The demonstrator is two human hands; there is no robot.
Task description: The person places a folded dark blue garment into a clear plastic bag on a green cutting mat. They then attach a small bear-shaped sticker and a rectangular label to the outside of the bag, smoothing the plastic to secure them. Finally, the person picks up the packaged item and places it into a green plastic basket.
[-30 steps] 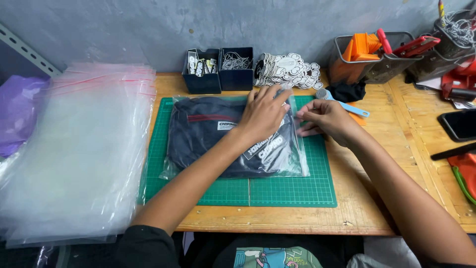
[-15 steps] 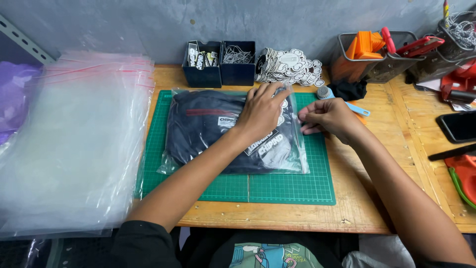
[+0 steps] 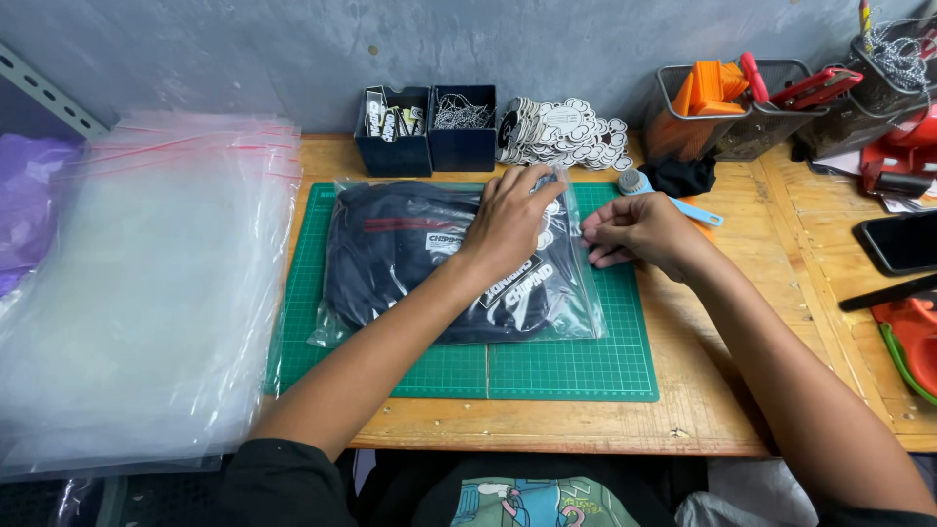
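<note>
The folded dark navy garment in its clear plastic zip bag (image 3: 439,263) lies on the green cutting mat (image 3: 547,366) near the desk's (image 3: 703,410) back edge. Over the last second little has shifted: the left hand (image 3: 512,220) stays pressed flat, fingers spread, grip released, while the right hand (image 3: 639,229) still pinches the bag's right edge. The sealing looks underway.

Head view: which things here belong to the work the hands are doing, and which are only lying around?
In use:
- left hand pressing on the clear bag with the dark folded garment
- right hand at the bag's edge
- green cutting mat under it

Lying about:
- stack of clear bags
- two dark boxes
- phone
- wire baskets
</note>
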